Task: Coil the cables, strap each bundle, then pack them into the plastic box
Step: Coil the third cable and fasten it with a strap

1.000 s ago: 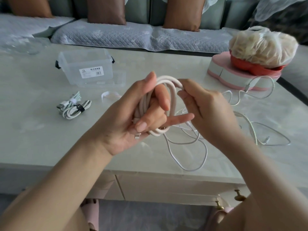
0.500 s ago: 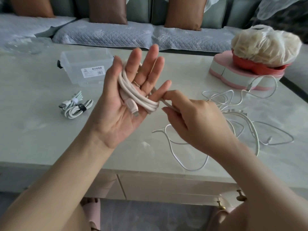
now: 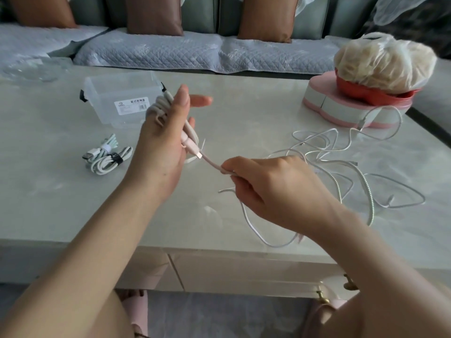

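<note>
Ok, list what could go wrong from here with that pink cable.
1. The cable is coiled round the left hand; a hard pull by the right hand could slide loops off.
2. Its plug pokes out free by the palm, so the coil may unwind.
3. Its tail lies beside the loose cables and may snag them.

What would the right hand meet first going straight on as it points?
The right hand would likely meet the plug of the pink cable, then the left hand holding the coil; depth is unclear.
</note>
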`<state>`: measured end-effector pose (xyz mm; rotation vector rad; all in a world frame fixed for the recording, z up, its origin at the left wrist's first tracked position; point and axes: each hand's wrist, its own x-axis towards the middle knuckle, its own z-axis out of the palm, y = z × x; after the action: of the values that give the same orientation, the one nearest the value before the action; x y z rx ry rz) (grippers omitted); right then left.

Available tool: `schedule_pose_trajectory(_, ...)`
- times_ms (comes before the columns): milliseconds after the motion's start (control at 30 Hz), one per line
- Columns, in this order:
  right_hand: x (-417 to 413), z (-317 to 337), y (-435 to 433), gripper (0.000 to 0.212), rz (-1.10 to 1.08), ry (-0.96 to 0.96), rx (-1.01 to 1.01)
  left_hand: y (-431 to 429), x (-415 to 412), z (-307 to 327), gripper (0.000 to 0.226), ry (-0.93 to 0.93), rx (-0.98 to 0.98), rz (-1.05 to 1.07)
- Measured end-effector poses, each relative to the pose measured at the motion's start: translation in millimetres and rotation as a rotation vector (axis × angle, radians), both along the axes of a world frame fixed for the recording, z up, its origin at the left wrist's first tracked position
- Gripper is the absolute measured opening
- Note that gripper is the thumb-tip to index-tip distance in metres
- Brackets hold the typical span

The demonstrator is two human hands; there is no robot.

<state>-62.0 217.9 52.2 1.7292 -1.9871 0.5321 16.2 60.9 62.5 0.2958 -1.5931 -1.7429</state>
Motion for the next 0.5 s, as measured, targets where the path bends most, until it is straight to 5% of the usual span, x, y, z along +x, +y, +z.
schedule_pose_trajectory(167, 3, 2, 2, 0.021, 0.042, -0.002, 0.017, 12, -2, -1, 0.031, -0.053, -0.181, 0.046)
schedule_pose_trajectory(500, 21, -6, 5, 0.03, 0.076, -0.018, 0.165, -8, 1, 15, 0.054, 0.166, 0.667, -0.282)
